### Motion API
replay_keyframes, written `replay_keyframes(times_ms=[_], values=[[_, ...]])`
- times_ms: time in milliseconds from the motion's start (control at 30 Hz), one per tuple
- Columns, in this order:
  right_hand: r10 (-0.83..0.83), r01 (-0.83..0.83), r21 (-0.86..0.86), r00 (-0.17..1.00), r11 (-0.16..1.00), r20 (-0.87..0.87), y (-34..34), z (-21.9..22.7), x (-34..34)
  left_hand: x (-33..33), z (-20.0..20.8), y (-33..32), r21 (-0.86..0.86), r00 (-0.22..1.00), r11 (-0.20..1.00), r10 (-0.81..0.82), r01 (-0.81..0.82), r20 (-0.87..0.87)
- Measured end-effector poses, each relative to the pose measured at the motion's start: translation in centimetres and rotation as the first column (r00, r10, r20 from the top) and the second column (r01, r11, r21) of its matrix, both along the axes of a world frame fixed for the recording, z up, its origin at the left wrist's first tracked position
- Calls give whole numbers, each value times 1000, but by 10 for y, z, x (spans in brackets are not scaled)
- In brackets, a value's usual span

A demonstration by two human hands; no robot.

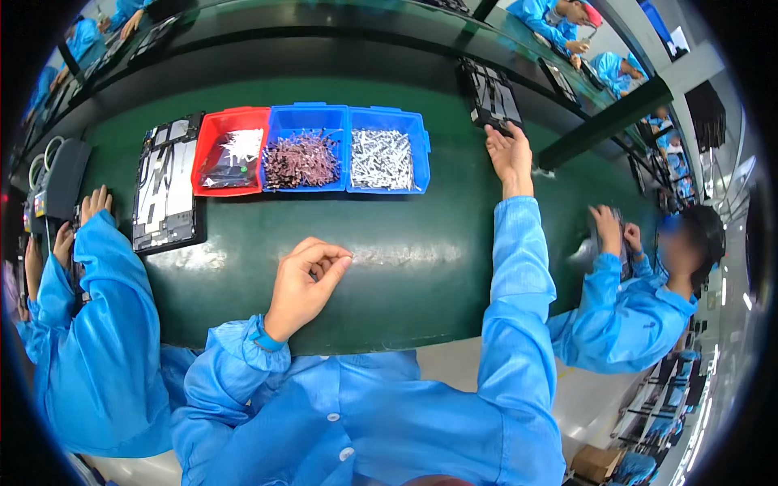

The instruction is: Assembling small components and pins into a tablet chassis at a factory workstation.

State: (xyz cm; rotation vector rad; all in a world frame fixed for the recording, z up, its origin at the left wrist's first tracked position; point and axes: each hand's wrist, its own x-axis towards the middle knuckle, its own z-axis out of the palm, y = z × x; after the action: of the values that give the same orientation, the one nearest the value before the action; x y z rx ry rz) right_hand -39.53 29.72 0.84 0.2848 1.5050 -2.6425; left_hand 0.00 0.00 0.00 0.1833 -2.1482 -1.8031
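Note:
My right hand point(509, 158) reaches far across the bench, palm turned up. Its fingers and thumb grip the near edge of a black flat device, like a tablet with its inside exposed point(492, 93). My left hand point(304, 283) is closed over the middle of the bench, thumb pressed to the curled fingers. Whether anything small sits in that pinch is hidden. Another opened tablet-like device point(166, 182) with a white battery area lies left of the bins, apart from both hands.
A red bin point(203, 154) holds white pieces and a dark bag. Beside it a blue bin point(304, 109) contains brownish small parts, and another blue bin point(423, 154) white strips. Co-workers sit close at left point(109, 324) and right point(632, 316). A green post point(604, 125) stands right of my arm.

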Motion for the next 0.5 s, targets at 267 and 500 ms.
replay_keyframes(times_ms=[267, 500], values=[[-75, 70, -191, 997, 979, -22, -14, -21, -57, -6, -1, -6, 26, 999, 1000, 4, -6, 51], [-31, 29, 40, 998, 999, 50, -27, -4, 21, 1, -7, -15, 20, 998, 1000, -17, 15, 68]])
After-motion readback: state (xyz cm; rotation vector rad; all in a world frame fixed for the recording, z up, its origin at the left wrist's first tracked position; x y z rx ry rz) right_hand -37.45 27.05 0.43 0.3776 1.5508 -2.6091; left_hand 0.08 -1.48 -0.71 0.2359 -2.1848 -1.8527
